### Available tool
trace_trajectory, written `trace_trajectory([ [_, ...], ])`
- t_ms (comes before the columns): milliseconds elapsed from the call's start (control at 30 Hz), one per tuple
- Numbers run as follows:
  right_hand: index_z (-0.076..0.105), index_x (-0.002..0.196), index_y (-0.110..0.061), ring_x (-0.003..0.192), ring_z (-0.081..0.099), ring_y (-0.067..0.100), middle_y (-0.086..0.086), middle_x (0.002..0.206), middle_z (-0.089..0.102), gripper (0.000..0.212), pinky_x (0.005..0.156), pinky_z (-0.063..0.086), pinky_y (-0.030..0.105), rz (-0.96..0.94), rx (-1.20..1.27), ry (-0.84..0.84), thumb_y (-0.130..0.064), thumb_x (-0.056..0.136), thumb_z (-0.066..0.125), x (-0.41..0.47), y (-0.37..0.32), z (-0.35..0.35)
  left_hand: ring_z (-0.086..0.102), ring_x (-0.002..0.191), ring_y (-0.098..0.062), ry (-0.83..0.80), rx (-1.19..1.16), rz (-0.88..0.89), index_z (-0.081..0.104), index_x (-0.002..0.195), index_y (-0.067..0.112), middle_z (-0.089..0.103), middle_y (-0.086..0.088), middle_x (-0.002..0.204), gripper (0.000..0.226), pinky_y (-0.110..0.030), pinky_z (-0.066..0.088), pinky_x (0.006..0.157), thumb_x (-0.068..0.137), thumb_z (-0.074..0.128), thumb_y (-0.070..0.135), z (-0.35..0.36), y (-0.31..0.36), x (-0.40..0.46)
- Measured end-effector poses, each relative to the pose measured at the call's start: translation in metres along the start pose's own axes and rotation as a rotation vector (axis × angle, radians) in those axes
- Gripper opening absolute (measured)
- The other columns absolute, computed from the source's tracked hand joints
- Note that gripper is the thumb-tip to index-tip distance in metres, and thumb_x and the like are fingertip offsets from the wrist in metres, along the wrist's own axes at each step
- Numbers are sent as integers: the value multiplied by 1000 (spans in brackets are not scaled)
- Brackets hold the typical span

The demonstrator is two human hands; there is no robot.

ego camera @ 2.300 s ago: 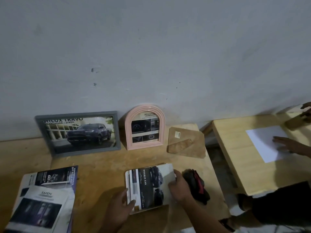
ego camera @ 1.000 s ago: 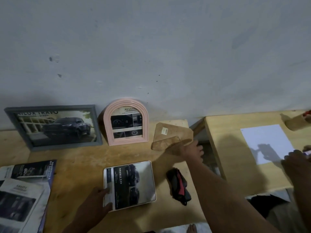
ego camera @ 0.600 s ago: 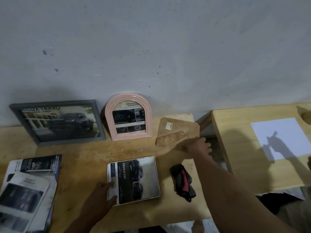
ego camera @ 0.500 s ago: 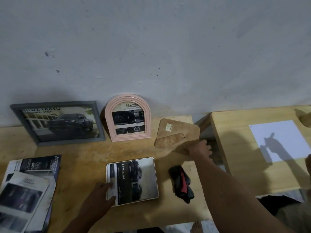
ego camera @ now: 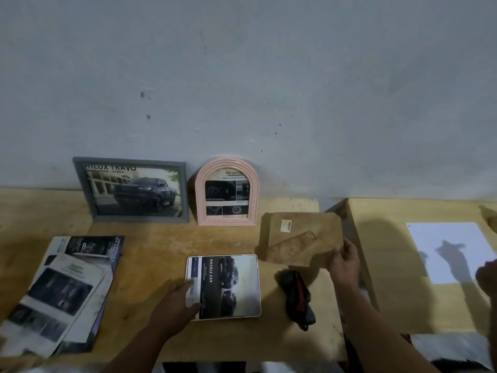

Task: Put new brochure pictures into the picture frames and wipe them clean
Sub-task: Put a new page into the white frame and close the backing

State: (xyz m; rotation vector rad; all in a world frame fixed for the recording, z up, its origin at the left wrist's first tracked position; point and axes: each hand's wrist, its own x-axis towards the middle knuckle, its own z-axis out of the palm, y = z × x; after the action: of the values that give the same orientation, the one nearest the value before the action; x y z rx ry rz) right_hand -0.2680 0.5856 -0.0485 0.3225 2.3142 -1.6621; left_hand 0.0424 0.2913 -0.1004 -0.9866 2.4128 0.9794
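The backing board (ego camera: 298,238) lies flat at the tabletop's (ego camera: 150,238) far right, its long side running left to right, and our right hand (ego camera: 345,261) pinches its near right corner, fingers curled round the edge. The white frame (ego camera: 224,286) it belongs on lies face-down with the brochure picture showing, down and to the left of the board, just beside its near left corner. Our left hand (ego camera: 177,300) rests on the frame's left edge, fingers flat, pinning it. So we judge the coming move a short diagonal carry toward us and leftward, the right hand being the nearer. A dark cloth (ego camera: 295,298) lies between frame and right forearm, close under that path. The board's right end nearly reaches the tabletop edge, a gap beyond it. Grey frame (ego camera: 131,189) and pink arch frame (ego camera: 227,192) stand against the wall, well clear; brochures (ego camera: 61,289) lie far left.
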Motion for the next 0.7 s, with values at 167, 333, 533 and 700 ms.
trace_trajectory([
  [167,52,131,-32,118,58,25,-3,120,59,29,96,55,50,40,-49,-210,-19,105,52,-53,11,18,50,132,-21,-18,83,36,29,163,19,44,-8,150,82,-33,48,104,95,61,52,4,-4,-1],
  [333,54,125,-33,103,65,18,1,115,67,27,84,59,40,51,-145,-380,-15,105,51,-92,22,56,53,130,-21,-8,150,53,32,161,24,46,-3,150,75,-34,49,103,96,62,46,6,-10,-4],
  [533,52,123,-30,100,64,11,-8,107,65,31,69,54,17,55,-272,-483,-7,102,54,-110,34,82,65,101,-10,18,-188,7,61,131,37,68,7,120,44,-38,58,88,89,50,39,4,-20,0],
  [700,50,132,-25,94,69,15,-6,105,70,33,71,60,30,-4,-476,-541,-19,101,58,-116,50,88,61,116,-18,-23,-154,-23,62,136,30,59,-1,136,64,-39,55,97,82,41,60,13,-32,11],
])
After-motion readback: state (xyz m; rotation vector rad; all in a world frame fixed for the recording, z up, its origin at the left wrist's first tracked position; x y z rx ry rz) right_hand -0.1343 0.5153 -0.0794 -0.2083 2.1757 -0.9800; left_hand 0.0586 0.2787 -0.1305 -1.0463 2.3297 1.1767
